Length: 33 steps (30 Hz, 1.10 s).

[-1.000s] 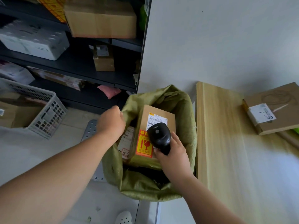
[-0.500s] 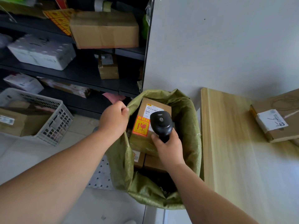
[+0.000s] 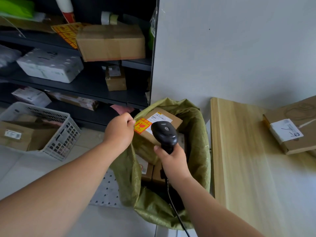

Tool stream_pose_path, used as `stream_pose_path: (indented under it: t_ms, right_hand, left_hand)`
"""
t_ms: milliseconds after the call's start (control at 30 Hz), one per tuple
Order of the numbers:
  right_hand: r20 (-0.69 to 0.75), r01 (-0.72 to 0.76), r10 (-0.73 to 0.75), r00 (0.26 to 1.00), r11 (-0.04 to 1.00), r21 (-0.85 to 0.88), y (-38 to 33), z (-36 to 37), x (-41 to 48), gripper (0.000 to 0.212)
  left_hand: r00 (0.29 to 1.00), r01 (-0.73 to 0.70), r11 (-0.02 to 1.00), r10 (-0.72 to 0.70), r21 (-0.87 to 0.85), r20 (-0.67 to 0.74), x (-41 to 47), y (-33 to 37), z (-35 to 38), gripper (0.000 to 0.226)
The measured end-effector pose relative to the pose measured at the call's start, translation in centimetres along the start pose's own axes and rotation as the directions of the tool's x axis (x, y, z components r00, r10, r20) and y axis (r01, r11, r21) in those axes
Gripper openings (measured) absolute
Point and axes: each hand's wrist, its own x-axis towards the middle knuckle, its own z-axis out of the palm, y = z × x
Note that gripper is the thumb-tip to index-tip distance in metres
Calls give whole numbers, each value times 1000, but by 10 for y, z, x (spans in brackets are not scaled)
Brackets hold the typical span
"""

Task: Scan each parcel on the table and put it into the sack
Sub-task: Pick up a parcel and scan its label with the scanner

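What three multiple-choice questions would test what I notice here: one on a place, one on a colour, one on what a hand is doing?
1. Where is the parcel with the orange sticker? A on the table; B in the sack; C on a shelf.
2. What colour is the sack? A green; B blue; C white.
3. What is the right hand doing? A hanging open; B gripping the scanner; C pinching the sack's rim.
Answers: 1 B, green fabric surrounds it. 2 A, its woven cloth is olive green. 3 B, its fingers wrap the black scanner's handle; the left hand pinches the rim.
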Motion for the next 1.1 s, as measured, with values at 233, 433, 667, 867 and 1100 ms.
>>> stream_pose_path:
  t_ms: [233,433,667,867,1100]
  right_hand:
    - [167,-35,39,985,999,-27,-12,7,24,26]
    - [77,0,3,997,999,-35,-16,-22,0,22]
    - [-38,41,-47,998,987,-154,-34,-102,-41,15]
    - [-143,27,-65,988,968,-251,-42,-213,-71,12]
    - [-359,-9,-100,928,958,-288,-21,-361,-64,15]
  left_hand:
    - [998,57,994,-58,97,9,7,-15,-5,21]
    - [1000,29,986,-30,161,7,-3,-2,-4,26]
    - [986,-167,965,169,200,6,-33,66,4,48]
    - [945,-307,948,292,89,145,-68,156,52,50]
    - [909,-317,948,291,39,297,-108,261,144,59]
